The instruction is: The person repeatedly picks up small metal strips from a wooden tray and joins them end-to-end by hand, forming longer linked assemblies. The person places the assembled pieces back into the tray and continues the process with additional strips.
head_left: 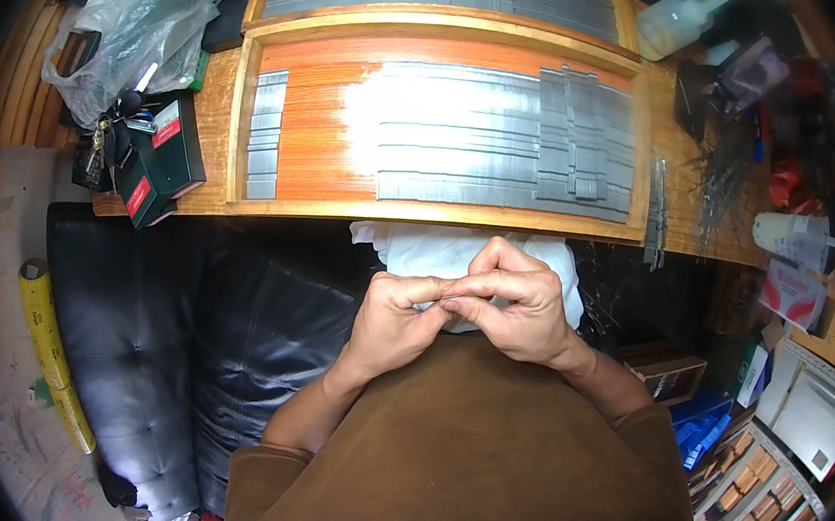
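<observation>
Over my lap, my left hand (395,323) and my right hand (520,303) meet at the fingertips, both pinched closed. Whatever lies between the fingers is too small or too hidden to make out. A white cloth (426,248) is spread beneath and beyond them. Just past the cloth, a shallow wooden tray (242,127) with an orange base sits on the table. Rows of flat grey strips (458,156) cover much of its right side, with some stacked across the others. A short column of grey strips (268,134) lines its left end.
Behind stands a second tray (444,9) of grey strips. Loose dark slivers (722,181) and narrow strips (655,212) lie at the right, near a squeeze bottle (678,22). Dark green boxes (175,143) and a plastic bag (136,46) occupy the left. A black padded seat (134,338) is beside me.
</observation>
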A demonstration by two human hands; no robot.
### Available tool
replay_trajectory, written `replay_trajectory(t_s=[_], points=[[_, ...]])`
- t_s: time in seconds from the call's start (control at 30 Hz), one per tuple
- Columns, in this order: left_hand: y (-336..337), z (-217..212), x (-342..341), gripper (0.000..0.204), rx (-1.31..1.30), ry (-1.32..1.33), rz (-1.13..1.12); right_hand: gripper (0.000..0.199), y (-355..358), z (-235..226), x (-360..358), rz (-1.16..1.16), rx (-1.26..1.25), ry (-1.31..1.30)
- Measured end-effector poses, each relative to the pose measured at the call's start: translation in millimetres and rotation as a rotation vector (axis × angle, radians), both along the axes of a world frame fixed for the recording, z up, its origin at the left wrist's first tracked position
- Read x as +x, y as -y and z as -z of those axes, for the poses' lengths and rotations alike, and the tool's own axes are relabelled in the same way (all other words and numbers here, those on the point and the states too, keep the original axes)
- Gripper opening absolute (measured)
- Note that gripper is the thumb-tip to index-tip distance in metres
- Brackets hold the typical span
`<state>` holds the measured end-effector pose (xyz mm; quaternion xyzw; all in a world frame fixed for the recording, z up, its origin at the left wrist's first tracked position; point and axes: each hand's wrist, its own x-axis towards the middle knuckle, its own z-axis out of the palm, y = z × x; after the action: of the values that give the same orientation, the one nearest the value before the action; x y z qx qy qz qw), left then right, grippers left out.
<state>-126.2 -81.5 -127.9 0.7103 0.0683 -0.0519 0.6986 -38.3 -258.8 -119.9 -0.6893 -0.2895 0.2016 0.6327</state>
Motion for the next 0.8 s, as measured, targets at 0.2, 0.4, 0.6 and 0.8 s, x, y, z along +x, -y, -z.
replay_trajectory(t_s=[0.2, 0.4, 0.6, 0.8], points=[[0, -6, 8, 0.023, -0.039, -0.03, 0.056, 0.02, 4, 2, -6, 0.095, 0.016, -0.006], [-3, 9, 15, 0.023, 0.078, 0.202, 0.112, 0.023, 9, 4, -9, 0.097, 0.027, 0.049], [-1, 10, 14, 0.026, 0.121, 0.177, 0.1, 0.029, 10, 1, -8, 0.106, 0.008, 0.019], [-2, -3, 9, 0.03, 0.142, 0.178, 0.025, 0.028, 3, -13, 2, 0.044, 0.02, 0.026]])
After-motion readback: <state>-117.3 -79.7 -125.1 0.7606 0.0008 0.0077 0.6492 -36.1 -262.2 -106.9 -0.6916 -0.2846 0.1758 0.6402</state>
